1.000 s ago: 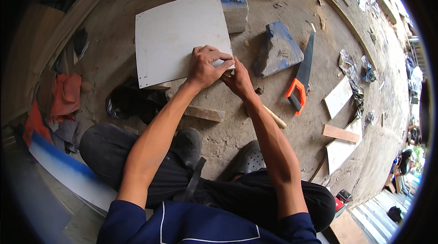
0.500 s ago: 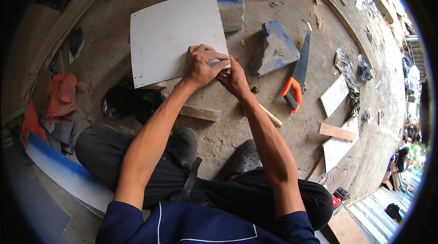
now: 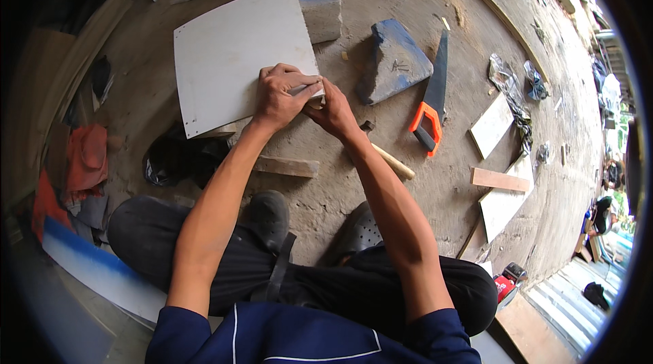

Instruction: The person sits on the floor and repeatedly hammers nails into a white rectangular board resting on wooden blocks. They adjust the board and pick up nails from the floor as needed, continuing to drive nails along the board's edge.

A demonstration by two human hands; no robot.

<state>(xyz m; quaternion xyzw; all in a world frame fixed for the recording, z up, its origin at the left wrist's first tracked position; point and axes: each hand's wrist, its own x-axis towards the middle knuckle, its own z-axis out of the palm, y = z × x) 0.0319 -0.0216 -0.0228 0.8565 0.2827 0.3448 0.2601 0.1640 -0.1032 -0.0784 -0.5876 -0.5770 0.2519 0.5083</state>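
**Left hand [image 3: 277, 100] and right hand [image 3: 333, 111] met at the white panel's [image 3: 235, 51] near right corner**

The panel lay above the dirty floor [image 3: 326, 211], in front of the person, its right edge overlapping a grey block [image 3: 322, 15] smeared with blue. The left hand rested on top with its fingers bent, thumb and forefinger drawn toward the corner; whether they pinched anything could not be told. The right hand grasped the corner from the right side, thumb along the edge and fingers curled underneath, touching or nearly touching the left.

A second block [image 3: 401, 63], blue and grey, stood right of the hands. Just beside it lay a saw [image 3: 435, 92], its orange handle toward the person. A hammer [image 3: 393, 161] lay partly hidden by the right forearm. Between the feet and the panel were a wood offcut [image 3: 289, 166] and, farther left, a black bag [image 3: 182, 154]. Well to the right, a strip [image 3: 500, 179] crossed a white board [image 3: 500, 214].
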